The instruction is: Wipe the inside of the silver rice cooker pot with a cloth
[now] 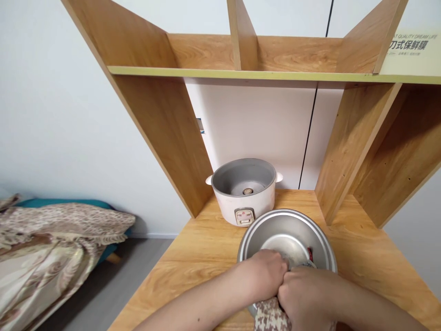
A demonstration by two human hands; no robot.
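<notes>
My left hand (267, 276) is closed in a fist over the near side of a metal inner pot (250, 234). Pressed against it, my right hand (303, 294) is also closed, with its fingers curled downward. What either hand grips is hidden from the camera. A small red piece with a whitish, crumpled-looking bit (310, 257) shows inside the pot, just beyond my right hand. Brown-and-white patterned fabric (270, 316) appears below my hands; I cannot tell whether it is clothing or a cloth. Behind the pot sits a white rice cooker body (223, 207), lidless, its inside bare.
The pot and cooker stand on a wooden desk (186, 257). Upright wooden panels (339, 151) and a shelf (241, 74) frame the back. A yellowish box with printed writing (413, 55) is at the upper right. On the left is a seat draped with a fringed blanket (69, 230).
</notes>
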